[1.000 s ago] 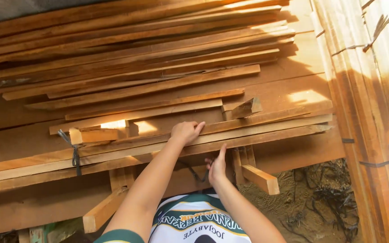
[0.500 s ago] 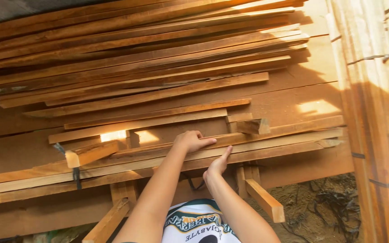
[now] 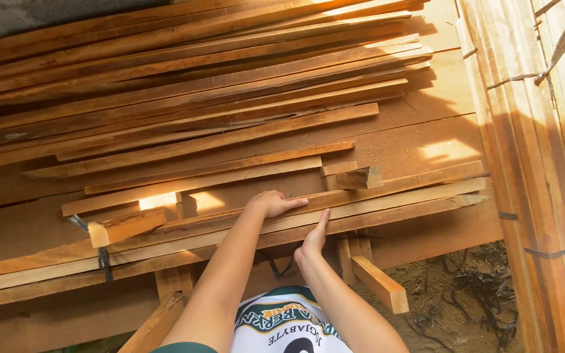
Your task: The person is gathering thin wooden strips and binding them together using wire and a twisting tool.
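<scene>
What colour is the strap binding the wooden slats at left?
Black strap, seen in the head view.

I see warm sunlight from the upper right — bright patches glare on the planks (image 3: 230, 140), shadows elsewhere, focus sharp.

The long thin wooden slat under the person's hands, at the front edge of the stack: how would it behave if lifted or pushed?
The long thin wooden slat would probably bow a little if lifted from one spot, since it is narrow and very long. It looks light for its length. Pushed by the left hand or right hand, it would likely slide rather than roll, lying flat on other rough-sawn boards.
</scene>
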